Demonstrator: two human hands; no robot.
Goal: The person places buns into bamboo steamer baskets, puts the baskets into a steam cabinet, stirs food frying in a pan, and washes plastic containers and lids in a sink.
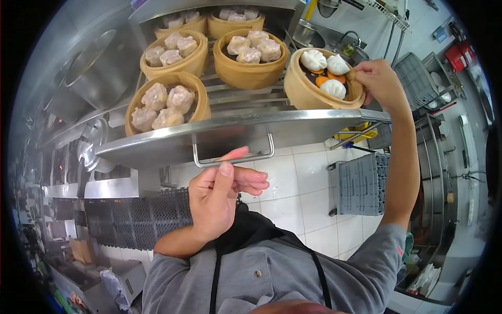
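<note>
At the right end of a slatted steel shelf, my right hand (pixel 380 83) grips the rim of a bamboo steamer (pixel 308 94) holding three white buns (pixel 333 89) on orange slices. My left hand (pixel 222 196) is in front of the drawer's metal handle (pixel 235 159), its fingers apart and nothing in it. Beside the steamer stands another bamboo steamer (pixel 246 77) with pale dumplings (pixel 249 55). Two more steamers with dumplings, one at the front left (pixel 203 104) and one behind it (pixel 196 62), sit on the same slats.
Two further steamers stand at the back of the shelf. A grey crate (pixel 361 186) on wheels is on the tiled floor at the right. Black mesh matting (pixel 138 222) lies at the left. Metal pots (pixel 97 68) stand at the upper left.
</note>
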